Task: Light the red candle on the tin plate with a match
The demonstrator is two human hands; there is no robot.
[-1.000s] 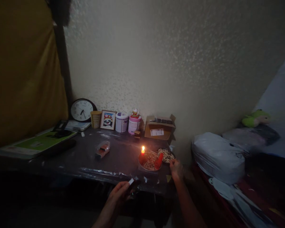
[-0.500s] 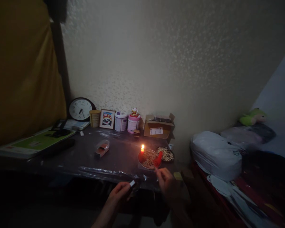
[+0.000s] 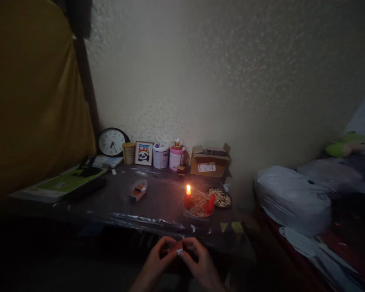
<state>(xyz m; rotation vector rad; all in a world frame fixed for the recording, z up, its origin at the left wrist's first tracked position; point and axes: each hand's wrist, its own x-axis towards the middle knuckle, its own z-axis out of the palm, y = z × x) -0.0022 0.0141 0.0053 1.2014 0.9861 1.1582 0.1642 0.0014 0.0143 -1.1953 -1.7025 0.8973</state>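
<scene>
Close together in front of the table's near edge, my left hand [image 3: 162, 255] and my right hand [image 3: 197, 257] both pinch a small box [image 3: 179, 246] with a reddish-brown face and a white end. A lit red candle [image 3: 188, 196] stands at the left side of a round dish [image 3: 198, 204] of grainy or nut-like pieces. At the dish's right side leans another red object [image 3: 211, 205], with no flame on it. Behind it sits a second dish [image 3: 220, 198] holding dark and pale striped pieces.
On the dark table [image 3: 115, 198] lies a plastic-wrapped pack [image 3: 138, 190]. Along the wall stand a clock [image 3: 112, 142], a yellow cup [image 3: 128, 153], a panda picture [image 3: 144, 153], two tubs and a cardboard box [image 3: 207, 165]. White bags [image 3: 292, 198] lie at the right.
My right hand has drawn back from the red object at the dish and come to my left hand; both now hold the small box. The view has shifted slightly left.
</scene>
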